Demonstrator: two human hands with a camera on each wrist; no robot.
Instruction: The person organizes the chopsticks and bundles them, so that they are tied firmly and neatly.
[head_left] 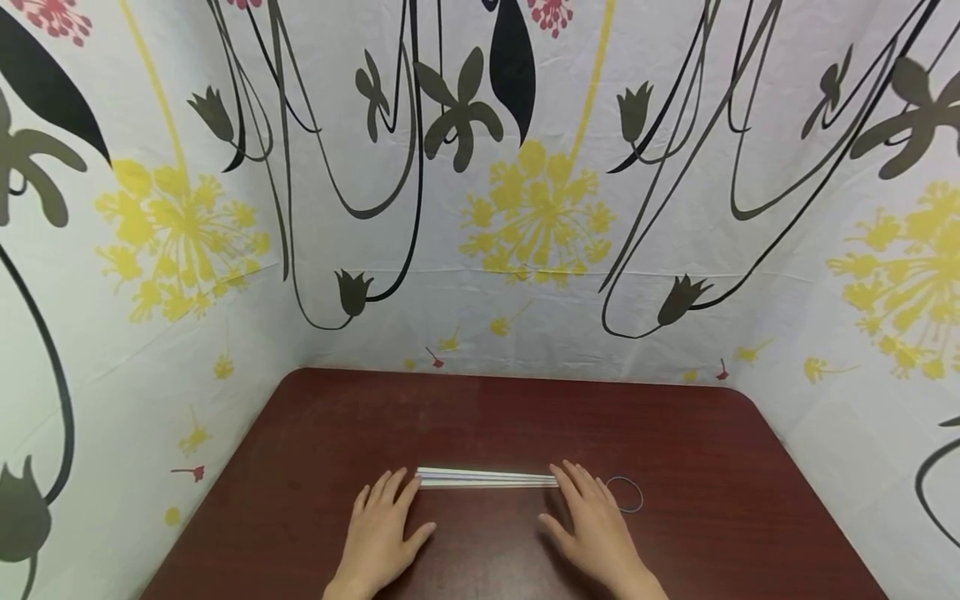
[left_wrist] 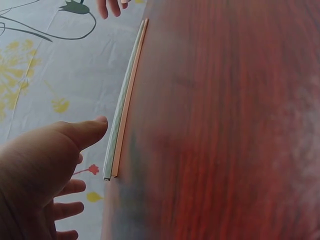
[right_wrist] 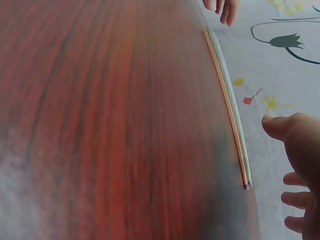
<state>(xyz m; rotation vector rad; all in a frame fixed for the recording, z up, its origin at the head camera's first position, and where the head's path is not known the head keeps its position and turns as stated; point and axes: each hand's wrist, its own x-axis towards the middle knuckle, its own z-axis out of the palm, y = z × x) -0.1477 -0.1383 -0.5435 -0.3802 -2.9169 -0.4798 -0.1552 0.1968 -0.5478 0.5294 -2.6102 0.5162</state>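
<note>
A small bundle of long, thin straight sticks (head_left: 487,478) lies crosswise on the dark red table. In the left wrist view an orange-brown stick (left_wrist: 129,100) lies alongside a pale greenish one (left_wrist: 119,107). My left hand (head_left: 381,529) is at the bundle's left end, fingers extended and thumb spread. At the opposite end is my right hand (head_left: 596,529), its fingertips overlapping the sticks in the head view and its thumb held apart. Neither hand is curled round anything. Just beyond the right fingers lies a thin, pale loop (head_left: 630,495), partly hidden by that hand.
The wood-grained table (head_left: 480,425) has rounded far corners. White cloth (head_left: 450,333) printed with flowers and stems hangs behind it and along both sides, close to the table's edges.
</note>
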